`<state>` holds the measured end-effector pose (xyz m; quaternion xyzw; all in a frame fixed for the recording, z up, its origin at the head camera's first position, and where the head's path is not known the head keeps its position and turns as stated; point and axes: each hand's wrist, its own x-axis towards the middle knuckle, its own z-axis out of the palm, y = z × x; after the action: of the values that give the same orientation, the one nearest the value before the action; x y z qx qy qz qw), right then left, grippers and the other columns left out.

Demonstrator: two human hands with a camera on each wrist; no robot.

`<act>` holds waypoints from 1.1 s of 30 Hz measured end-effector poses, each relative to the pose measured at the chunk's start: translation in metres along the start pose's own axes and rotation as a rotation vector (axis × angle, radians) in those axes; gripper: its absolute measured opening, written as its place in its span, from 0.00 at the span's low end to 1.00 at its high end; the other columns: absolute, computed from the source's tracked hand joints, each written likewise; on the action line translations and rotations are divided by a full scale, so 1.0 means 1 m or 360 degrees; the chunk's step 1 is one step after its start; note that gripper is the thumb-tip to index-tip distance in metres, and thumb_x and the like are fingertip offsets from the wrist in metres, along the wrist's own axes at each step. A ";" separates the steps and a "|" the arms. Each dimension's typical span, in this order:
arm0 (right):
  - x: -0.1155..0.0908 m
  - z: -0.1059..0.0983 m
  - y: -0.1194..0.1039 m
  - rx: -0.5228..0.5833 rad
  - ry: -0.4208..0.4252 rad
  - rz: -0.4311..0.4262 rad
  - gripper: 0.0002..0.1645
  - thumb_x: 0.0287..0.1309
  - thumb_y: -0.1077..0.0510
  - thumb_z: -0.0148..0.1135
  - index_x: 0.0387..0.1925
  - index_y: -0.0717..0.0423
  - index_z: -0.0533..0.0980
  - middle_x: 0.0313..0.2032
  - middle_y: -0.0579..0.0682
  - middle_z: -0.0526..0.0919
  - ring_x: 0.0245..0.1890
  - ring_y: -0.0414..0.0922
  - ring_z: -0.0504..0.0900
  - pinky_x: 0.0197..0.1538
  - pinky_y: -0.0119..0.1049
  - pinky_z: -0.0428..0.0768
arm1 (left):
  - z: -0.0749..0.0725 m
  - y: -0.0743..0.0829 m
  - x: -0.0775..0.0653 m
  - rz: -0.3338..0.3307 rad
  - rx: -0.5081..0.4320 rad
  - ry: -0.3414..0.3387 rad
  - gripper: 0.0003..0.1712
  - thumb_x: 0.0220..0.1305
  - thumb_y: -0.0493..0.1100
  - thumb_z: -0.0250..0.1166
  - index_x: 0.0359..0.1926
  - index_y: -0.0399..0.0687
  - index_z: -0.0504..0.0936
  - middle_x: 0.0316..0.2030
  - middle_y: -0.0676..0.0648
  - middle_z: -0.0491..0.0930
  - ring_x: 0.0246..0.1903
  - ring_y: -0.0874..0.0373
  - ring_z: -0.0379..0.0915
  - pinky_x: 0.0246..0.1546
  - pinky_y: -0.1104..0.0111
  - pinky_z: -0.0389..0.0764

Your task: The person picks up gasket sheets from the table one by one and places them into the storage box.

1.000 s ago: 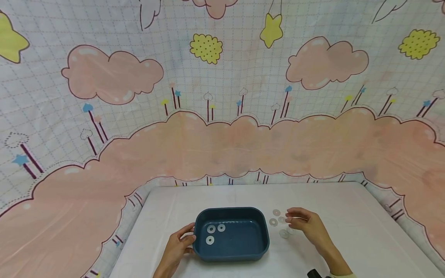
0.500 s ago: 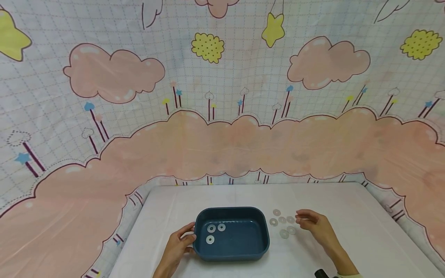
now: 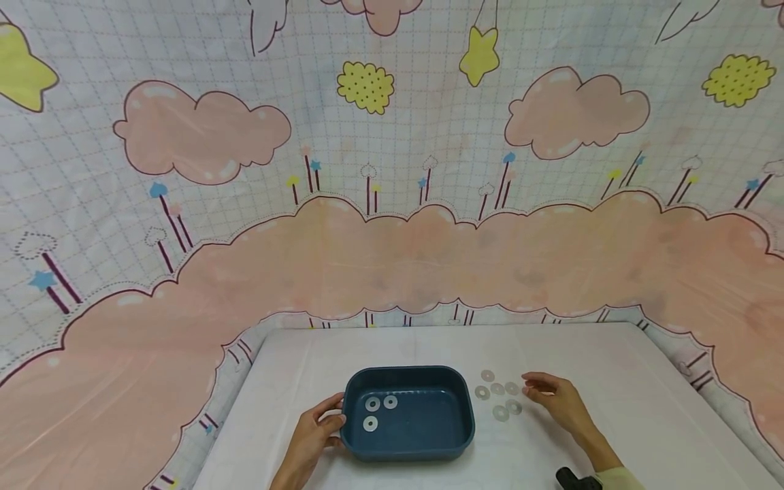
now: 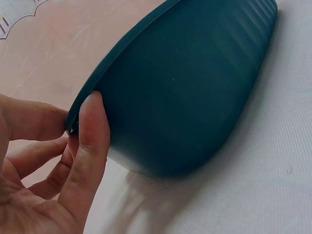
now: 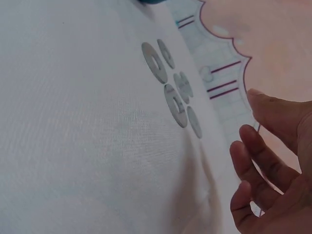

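My left hand (image 3: 311, 435) grips the left end of a dark blue plastic tub (image 3: 407, 454), with the thumb against the outer wall in the left wrist view and the fingers at the rim. Inside the tub lie three flat metal washers (image 3: 373, 403), toward its left side. Several more washers (image 3: 500, 413) lie flat in a loose cluster on the white cloth, right of the tub. Just right of that cluster, my right hand (image 3: 560, 401) hovers with relaxed, slightly bent fingers. Nothing shows between them in the right wrist view, where the washers (image 5: 176, 106) lie apart from the fingertips.
A white cloth (image 3: 649, 408) covers the table. Behind and beside it hangs a patterned curtain (image 3: 429, 258) with pink clouds and yellow stars. A black device (image 3: 577, 479) sits at my right wrist, by the sleeve.
Over the past second my right hand has moved right, away from the washers, uncovering those at the cluster's right side. My left hand, the tub and its washers stay put.
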<state>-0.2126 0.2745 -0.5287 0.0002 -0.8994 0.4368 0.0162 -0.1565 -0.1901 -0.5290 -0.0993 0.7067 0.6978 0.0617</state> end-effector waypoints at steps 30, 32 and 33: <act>0.020 0.028 0.013 -0.0264 0.0073 0.0065 0.19 0.52 0.56 0.70 0.47 0.55 0.85 0.39 0.53 0.83 0.38 0.47 0.76 0.40 0.38 0.72 | 0.000 -0.001 0.001 -0.0024 -0.0002 0.0018 0.30 0.64 0.32 0.60 0.68 0.35 0.68 0.54 0.38 0.71 0.39 0.54 0.77 0.27 0.64 0.81; 0.021 0.029 0.013 -0.0283 0.0068 0.0067 0.19 0.52 0.55 0.70 0.47 0.55 0.85 0.39 0.53 0.83 0.38 0.48 0.77 0.40 0.39 0.71 | 0.000 -0.002 0.002 -0.0028 0.0000 0.0020 0.30 0.64 0.32 0.60 0.68 0.35 0.68 0.54 0.38 0.71 0.39 0.54 0.76 0.27 0.64 0.81; 0.021 0.029 0.013 -0.0294 0.0068 0.0070 0.20 0.52 0.55 0.71 0.48 0.55 0.85 0.39 0.53 0.83 0.38 0.48 0.77 0.40 0.39 0.71 | 0.000 -0.002 0.003 -0.0030 0.0001 0.0021 0.30 0.64 0.32 0.60 0.68 0.35 0.68 0.54 0.38 0.71 0.39 0.54 0.76 0.27 0.64 0.81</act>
<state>-0.2343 0.2604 -0.5559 -0.0303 -0.9352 0.3520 0.0256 -0.1586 -0.1905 -0.5321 -0.1105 0.7063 0.6963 0.0636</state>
